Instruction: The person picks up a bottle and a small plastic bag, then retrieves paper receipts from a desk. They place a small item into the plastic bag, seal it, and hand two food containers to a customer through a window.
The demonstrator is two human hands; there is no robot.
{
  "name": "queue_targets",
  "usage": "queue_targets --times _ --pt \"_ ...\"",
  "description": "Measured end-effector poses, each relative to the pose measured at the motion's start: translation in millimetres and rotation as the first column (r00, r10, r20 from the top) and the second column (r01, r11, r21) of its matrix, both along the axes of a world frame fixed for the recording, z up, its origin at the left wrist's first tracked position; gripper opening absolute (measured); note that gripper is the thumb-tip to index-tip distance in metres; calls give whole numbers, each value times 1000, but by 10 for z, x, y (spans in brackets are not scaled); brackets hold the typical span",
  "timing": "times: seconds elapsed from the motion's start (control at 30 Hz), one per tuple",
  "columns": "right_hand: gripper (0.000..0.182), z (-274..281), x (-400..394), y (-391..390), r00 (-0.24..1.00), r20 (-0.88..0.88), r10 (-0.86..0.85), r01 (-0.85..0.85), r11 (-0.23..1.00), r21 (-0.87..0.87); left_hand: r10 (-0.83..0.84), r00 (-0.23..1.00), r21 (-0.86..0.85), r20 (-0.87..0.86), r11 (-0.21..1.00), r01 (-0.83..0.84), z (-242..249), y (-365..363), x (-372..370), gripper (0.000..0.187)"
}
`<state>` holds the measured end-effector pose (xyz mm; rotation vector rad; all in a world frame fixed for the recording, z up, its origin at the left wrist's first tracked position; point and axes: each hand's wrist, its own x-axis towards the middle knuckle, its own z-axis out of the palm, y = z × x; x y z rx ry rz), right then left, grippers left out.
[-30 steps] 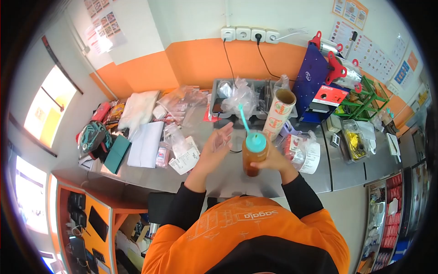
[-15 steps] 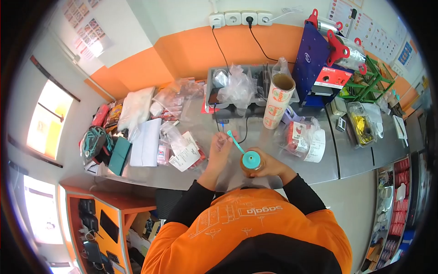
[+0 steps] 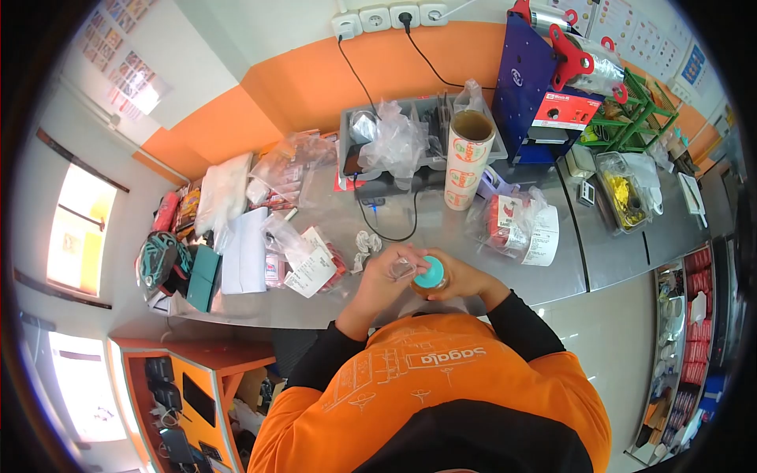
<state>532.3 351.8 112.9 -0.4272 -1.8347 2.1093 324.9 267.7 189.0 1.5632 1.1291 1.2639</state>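
Note:
A jar with a teal lid (image 3: 430, 272) stands upright just in front of my body, over the steel table's front edge. My right hand (image 3: 460, 277) is wrapped round its right side. On the left side of the lid, my left hand (image 3: 388, 274) has its fingers bent together near the rim, with something clear and thin at them that I cannot make out. Crumpled white paper (image 3: 365, 247) lies on the table just beyond my left hand. The teal strip seen above the lid earlier does not show.
Behind the hands stand a tall printed roll (image 3: 469, 162) and a grey tray (image 3: 347, 150) with plastic bags. A blue sealing machine (image 3: 524, 94) is at the back right. Bagged packets with receipts (image 3: 540, 236) lie right, others (image 3: 315, 268) left. A black cable (image 3: 394, 238) loops between.
My left hand has moved right and down to the jar's lid, and the teal strip is out of sight. The crumpled paper now shows. The view has shifted slightly.

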Motion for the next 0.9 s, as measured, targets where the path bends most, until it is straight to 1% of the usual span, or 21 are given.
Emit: queue_targets --times 0.07,0.17,0.27,0.37,0.47,0.57,0.67,0.77,0.87,0.9 --pt "95 -23 -5 15 1000 -1 8 -8 1000 -19 8 998 -3 -57 1000 -8 48 -5 12 25" --pt "95 -9 -7 27 1000 -16 6 -6 1000 -26 29 995 -8 -95 1000 -30 49 -1 9 25" --pt "95 41 -4 51 1000 -8 8 -8 1000 10 48 994 19 -94 999 -46 63 9 21 26" --pt "95 75 2 62 1000 1 18 -18 1000 -14 64 992 18 -113 998 -62 94 8 29 26" --pt "95 69 10 77 1000 -5 28 -28 1000 6 65 992 15 -111 998 -63 110 20 31 26" --pt "100 70 17 93 997 22 67 -69 995 76 51 996 -18 -74 998 -52 53 20 21 25" --pt "106 147 106 63 996 54 68 -78 975 208 9 997 -153 75 988 3 44 -31 36 26" --pt "103 254 177 36 1000 0 29 -29 991 131 9 1000 -107 14 994 -8 -16 -81 39 29" --pt "74 485 232 19 998 -45 -54 61 982 179 -5 997 -46 79 999 8 -115 -93 7 32" --pt "62 538 229 19 994 -74 -84 100 962 253 -6 995 -47 102 999 11 -131 -92 2 32"
